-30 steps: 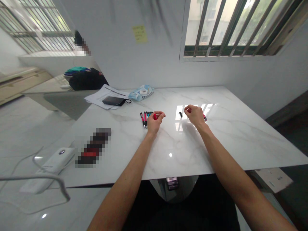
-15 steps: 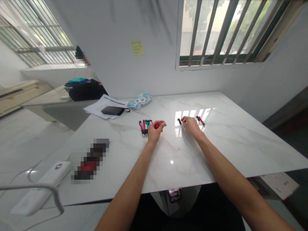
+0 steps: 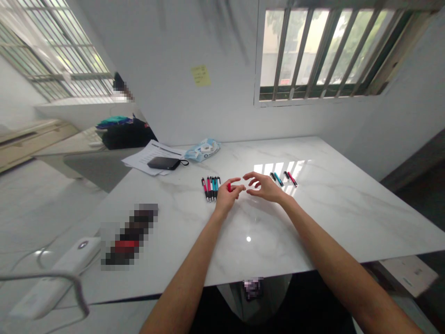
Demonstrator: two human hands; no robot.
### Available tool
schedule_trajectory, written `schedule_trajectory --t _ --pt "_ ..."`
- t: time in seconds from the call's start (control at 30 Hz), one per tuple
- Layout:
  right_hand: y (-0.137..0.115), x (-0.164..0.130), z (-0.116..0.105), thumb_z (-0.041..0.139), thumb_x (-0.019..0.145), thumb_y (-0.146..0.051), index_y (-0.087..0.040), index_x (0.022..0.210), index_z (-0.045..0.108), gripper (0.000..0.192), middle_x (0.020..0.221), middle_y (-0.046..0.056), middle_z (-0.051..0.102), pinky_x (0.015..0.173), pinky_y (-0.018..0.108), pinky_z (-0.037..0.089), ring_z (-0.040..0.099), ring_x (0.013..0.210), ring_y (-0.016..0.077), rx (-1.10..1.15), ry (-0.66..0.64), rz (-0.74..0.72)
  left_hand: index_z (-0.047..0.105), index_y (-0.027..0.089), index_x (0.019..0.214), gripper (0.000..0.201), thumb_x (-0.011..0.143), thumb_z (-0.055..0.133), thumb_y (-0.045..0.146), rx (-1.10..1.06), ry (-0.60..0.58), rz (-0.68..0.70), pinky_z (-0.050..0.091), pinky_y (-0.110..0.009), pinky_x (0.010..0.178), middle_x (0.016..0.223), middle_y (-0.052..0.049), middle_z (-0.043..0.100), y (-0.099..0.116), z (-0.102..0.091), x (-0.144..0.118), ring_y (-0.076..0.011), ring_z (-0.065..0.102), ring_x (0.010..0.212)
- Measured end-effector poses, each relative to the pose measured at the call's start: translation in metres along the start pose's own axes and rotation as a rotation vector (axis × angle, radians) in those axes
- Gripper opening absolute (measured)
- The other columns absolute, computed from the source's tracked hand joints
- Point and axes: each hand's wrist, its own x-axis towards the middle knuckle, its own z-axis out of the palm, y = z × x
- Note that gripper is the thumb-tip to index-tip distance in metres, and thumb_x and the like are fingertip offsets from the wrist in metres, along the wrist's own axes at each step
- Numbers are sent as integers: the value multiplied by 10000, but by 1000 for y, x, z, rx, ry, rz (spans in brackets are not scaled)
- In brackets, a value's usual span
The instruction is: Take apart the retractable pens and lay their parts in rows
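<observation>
— Where is the red piece right now?

— Your left hand (image 3: 227, 195) has it: a small red pen part (image 3: 229, 187), pinched between thumb and fingertips just above the white marble table (image 3: 313, 218). It is too small to tell whether it is a cap or a barrel.

— And my other hand?

— Your right hand (image 3: 266, 187) hovers just beside the left, fingers spread and curled, holding nothing. Its fingertips point at the red part, very near it, but I cannot tell whether they touch.

— What lies around them?

— On the far left side of your left hand sits a row of pens (image 3: 210, 186) — pink, teal and black, side by side. Beyond your right hand lie a teal pen (image 3: 277, 179) and, a little farther right, a pink pen (image 3: 291, 179), both flat on the table. Further back, near the wall, there is a black pouch (image 3: 164, 163) on some papers (image 3: 146, 155), with a pack of wet wipes (image 3: 202, 149) beside them.
</observation>
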Motion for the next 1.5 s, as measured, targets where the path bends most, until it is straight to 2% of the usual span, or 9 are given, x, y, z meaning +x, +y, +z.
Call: schedule_trajectory --t 0.2,0.33,0.47,0.63,0.8,0.93,1.13,1.3,1.5 --pt "-10 0 17 750 855 -309 -244 1097 720 252 1082 39 775 814 333 596 741 906 179 142 -10 -33 703 133 1159 643 641 885 469 8 -4 -21 321 -235 545 646 24 675 0 -1 0 -76 431 511" --pt "-9 0 19 768 859 -353 -248 1171 716 333 1082 48 771 814 333 610 748 930 189 217 8 -18 719 130 1152 639 646 885 484 34 -10 -4 302 -238 531 580 53 611 -2 -1 0 -82 421 501" --pt "-2 0 18 770 861 -392 -235 1090 731 280 1053 45 775 818 343 616 744 889 185 227 1 -5 708 113 1216 699 661 875 505 32 2 -6 333 -238 543 606 39 633 -3 0 0 -88 452 516" --pt "16 6 9 735 883 -286 -245 1111 743 232 1071 50 787 867 382 570 697 948 215 -140 147 -20 627 163 1382 737 756 814 504 8 104 -13 356 -227 517 859 -27 747 -1 1 2 -62 461 495" --pt "39 8 -7 712 846 -150 -238 1147 759 317 1085 69 787 992 435 518 640 1104 282 -451 155 75 645 201 1307 541 856 704 494 -63 128 -33 311 -193 474 1034 -69 731 -1 -2 6 -51 473 526" --pt "45 1 -19 679 865 -165 -227 1169 760 321 1167 89 770 1047 470 489 616 1148 304 -513 281 88 679 206 1183 352 911 571 402 -166 110 -68 294 -177 462 1014 -54 673 -7 -4 10 -57 480 552" --pt "27 2 -11 635 912 -244 -239 1025 772 178 1053 64 787 898 412 552 687 986 249 -309 349 74 754 186 1091 276 911 583 306 2 202 27 457 -217 605 828 -23 601 -15 -7 14 -124 559 695" --pt "2 3 23 728 897 -470 -234 937 721 239 937 46 769 749 337 557 691 826 195 -49 200 49 760 191 1173 349 885 704 381 87 173 207 524 -271 757 851 -41 715 -12 -10 14 -168 664 807" --pt "-11 0 49 783 830 -540 -223 886 644 351 804 6 717 684 305 572 677 702 159 262 67 97 679 188 1125 501 773 836 507 -97 147 183 568 -274 671 903 -68 781 -7 -8 10 -168 713 722"
